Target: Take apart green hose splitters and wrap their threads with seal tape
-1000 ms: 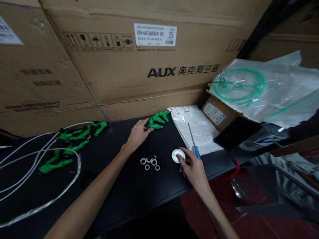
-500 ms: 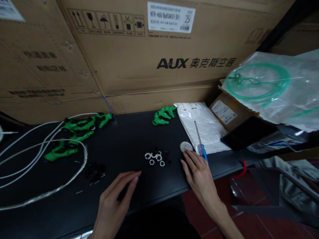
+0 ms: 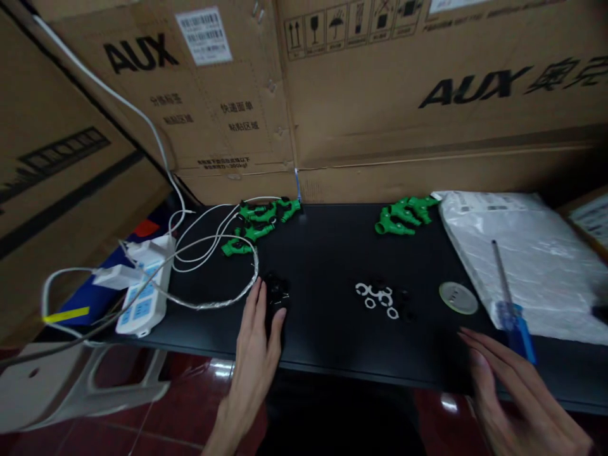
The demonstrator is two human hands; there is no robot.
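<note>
My left hand (image 3: 259,348) lies on the black tabletop with fingers stretched and thumb apart, beside a small heap of black parts (image 3: 277,288). My right hand (image 3: 513,386) hovers over the table's front edge, thumb drawn close to the fingers; whatever may lie between them is hidden. Ahead of it are a round, pale disc (image 3: 458,297) and a blue-handled screwdriver (image 3: 517,326). Between my hands lie several white rings (image 3: 386,300), some with a gap, with dark small parts (image 3: 407,307) next to them.
Green branched fittings (image 3: 259,221) lie at the back left among white cables (image 3: 209,304); more green fittings (image 3: 403,215) sit at the back right. A white padded bag (image 3: 513,253) lies right. A power strip (image 3: 145,297) rests left. Cardboard boxes (image 3: 356,114) stand behind.
The view has turned left. My left hand has moved left to the black parts and opened. My right hand has come off the disc and back towards the table's front edge.
</note>
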